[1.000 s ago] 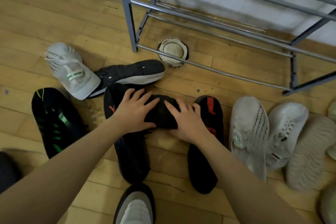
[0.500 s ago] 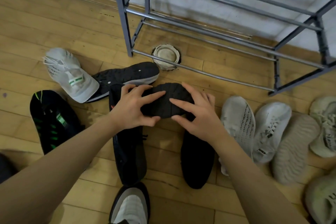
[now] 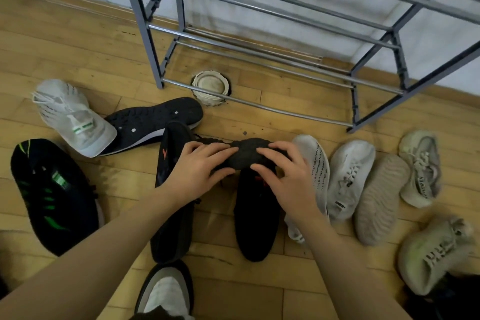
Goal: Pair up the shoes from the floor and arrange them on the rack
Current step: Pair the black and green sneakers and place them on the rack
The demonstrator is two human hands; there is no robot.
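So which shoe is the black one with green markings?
Start at the metal rack by the wall, then come down its left post to the floor. Past the white shoe lies the black shoe with green markings, farthest left, the only one with bright green stripes.

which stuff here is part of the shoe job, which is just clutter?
Job: left hand, right hand, black shoe pair, white shoes, green-striped black shoe, rack.
Clutter: round floor fitting.

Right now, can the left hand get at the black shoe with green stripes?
Probably yes. The black shoe with green stripes lies uncovered on the floor on the left hand's own side, with nothing between them. But that hand shares a grip on a dark shoe with the right hand, so it must let go first.
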